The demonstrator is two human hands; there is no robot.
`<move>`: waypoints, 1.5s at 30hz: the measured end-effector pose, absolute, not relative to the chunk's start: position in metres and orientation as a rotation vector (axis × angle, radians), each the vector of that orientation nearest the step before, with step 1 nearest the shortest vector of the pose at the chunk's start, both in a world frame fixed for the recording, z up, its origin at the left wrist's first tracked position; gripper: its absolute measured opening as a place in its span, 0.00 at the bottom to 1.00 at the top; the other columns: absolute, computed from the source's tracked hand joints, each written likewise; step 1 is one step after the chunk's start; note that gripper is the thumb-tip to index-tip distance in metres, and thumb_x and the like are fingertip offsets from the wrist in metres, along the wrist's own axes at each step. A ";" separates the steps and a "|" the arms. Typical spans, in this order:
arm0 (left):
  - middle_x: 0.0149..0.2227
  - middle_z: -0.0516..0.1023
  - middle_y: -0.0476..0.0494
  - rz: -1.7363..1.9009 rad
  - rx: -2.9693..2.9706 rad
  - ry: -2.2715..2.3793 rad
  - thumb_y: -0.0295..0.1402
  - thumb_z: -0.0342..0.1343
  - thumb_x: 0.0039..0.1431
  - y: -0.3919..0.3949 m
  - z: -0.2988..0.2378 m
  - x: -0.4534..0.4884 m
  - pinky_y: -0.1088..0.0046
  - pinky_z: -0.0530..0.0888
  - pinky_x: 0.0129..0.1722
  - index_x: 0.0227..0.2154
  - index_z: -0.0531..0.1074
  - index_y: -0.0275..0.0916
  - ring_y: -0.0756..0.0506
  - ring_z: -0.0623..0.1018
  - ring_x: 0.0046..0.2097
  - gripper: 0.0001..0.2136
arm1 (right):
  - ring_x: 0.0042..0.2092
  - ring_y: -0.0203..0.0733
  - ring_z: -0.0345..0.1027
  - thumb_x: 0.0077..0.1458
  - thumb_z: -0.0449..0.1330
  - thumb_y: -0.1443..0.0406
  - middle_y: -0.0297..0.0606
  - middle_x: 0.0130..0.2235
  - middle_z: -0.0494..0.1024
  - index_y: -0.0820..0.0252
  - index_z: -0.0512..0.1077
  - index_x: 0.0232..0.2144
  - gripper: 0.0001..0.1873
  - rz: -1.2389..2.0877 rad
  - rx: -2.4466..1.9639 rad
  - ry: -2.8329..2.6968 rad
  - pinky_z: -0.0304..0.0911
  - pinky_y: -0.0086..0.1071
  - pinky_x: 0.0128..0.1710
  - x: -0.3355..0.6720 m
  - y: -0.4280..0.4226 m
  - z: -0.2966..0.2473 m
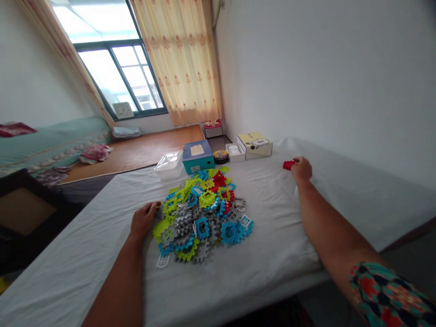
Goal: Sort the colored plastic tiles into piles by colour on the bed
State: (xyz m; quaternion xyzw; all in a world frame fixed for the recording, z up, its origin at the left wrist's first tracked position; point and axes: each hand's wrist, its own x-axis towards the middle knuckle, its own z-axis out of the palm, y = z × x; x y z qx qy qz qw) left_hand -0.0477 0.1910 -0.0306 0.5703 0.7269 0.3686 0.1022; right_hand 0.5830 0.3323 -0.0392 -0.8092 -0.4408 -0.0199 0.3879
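Note:
A heap of plastic interlocking building pieces point(200, 209) in green, blue, grey and red lies on the white-sheeted table point(272, 245). Away from the heap to the right, my right hand point(301, 170) pinches a red toothed building piece point(289, 165) just above or on the sheet; which one I cannot tell. At the heap's left edge is my left hand point(145, 220), fingers closed, with a small yellowish bit at the fingertips. Whether that bit is held or belongs to the heap is unclear. A white lattice window piece point(163, 260) rests at the near left of the heap.
Along the far edge stand a clear plastic box point(169, 164), a blue shoebox point(198, 156), a round black-and-yellow tin point(221, 157), a small white box point(235, 153) and a yellow carton point(255, 145). A wall point(323, 77) borders the right side. Behind is a wooden bed platform point(153, 145).

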 end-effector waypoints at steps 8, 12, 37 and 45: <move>0.35 0.83 0.43 1.076 1.683 2.166 0.50 0.48 0.52 0.189 -0.026 -0.045 0.66 0.76 0.41 0.38 0.79 0.39 0.39 0.81 0.39 0.23 | 0.54 0.57 0.63 0.53 0.54 0.68 0.49 0.53 0.72 0.54 0.77 0.46 0.19 -0.051 -2.301 -1.507 0.61 0.54 0.48 0.573 0.328 -0.051; 0.37 0.83 0.43 1.061 1.724 2.179 0.50 0.48 0.53 0.191 -0.028 -0.048 0.66 0.75 0.42 0.38 0.79 0.40 0.39 0.81 0.41 0.23 | 0.56 0.60 0.60 0.54 0.53 0.69 0.51 0.56 0.70 0.58 0.71 0.54 0.25 -0.096 -2.262 -1.582 0.60 0.57 0.50 0.573 0.329 -0.054; 0.39 0.83 0.42 1.020 1.732 2.195 0.50 0.46 0.56 0.195 -0.040 -0.050 0.71 0.73 0.39 0.41 0.79 0.38 0.42 0.80 0.41 0.24 | 0.34 0.39 0.73 0.45 0.67 0.59 0.41 0.39 0.80 0.60 0.75 0.46 0.25 1.030 -0.892 -1.994 0.70 0.32 0.35 0.394 0.269 -0.012; 0.39 0.83 0.41 1.035 1.762 2.190 0.48 0.46 0.57 0.191 -0.036 -0.045 0.69 0.73 0.39 0.39 0.79 0.37 0.41 0.80 0.41 0.23 | 0.35 0.43 0.74 0.45 0.65 0.54 0.42 0.34 0.81 0.62 0.77 0.35 0.19 0.625 -1.249 -1.583 0.70 0.35 0.37 0.453 0.315 -0.030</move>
